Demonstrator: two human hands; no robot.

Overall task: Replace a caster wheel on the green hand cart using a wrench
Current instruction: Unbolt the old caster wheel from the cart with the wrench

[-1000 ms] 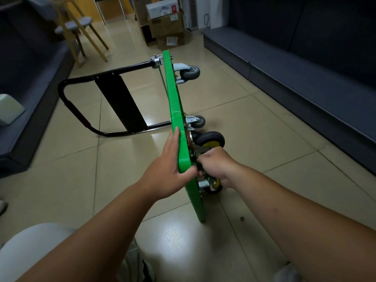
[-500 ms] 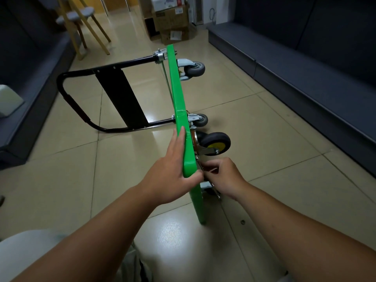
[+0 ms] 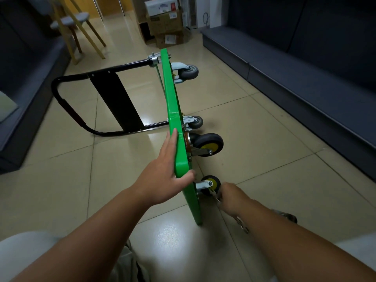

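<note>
Cardboard boxes (image 3: 165,24) are stacked at 12 o'clock with a white box (image 3: 160,6) on top; all are closed, so their contents cannot be seen.

The green hand cart (image 3: 173,110) stands tipped on its long edge on the tiled floor (image 3: 264,180), its deck upright and running from the centre toward 12 o'clock. Its black handle frame (image 3: 114,98) lies out flat toward 10 o'clock. The wheels stick out toward 3 o'clock: two grey casters (image 3: 188,72) at the far end, a large black caster with a yellow hub (image 3: 207,144) nearer, and a smaller yellow-hub caster (image 3: 210,185) nearest of all.

The left grip (image 3: 166,176) clasps the deck's near top corner, fingers straight along the 9 o'clock face and thumb hooked over the edge. The right grip (image 3: 232,197) is clenched round a wrench (image 3: 242,223), blurred, whose forward end sits just beside the smaller yellow-hub caster; whether it touches the fitting cannot be told
</note>
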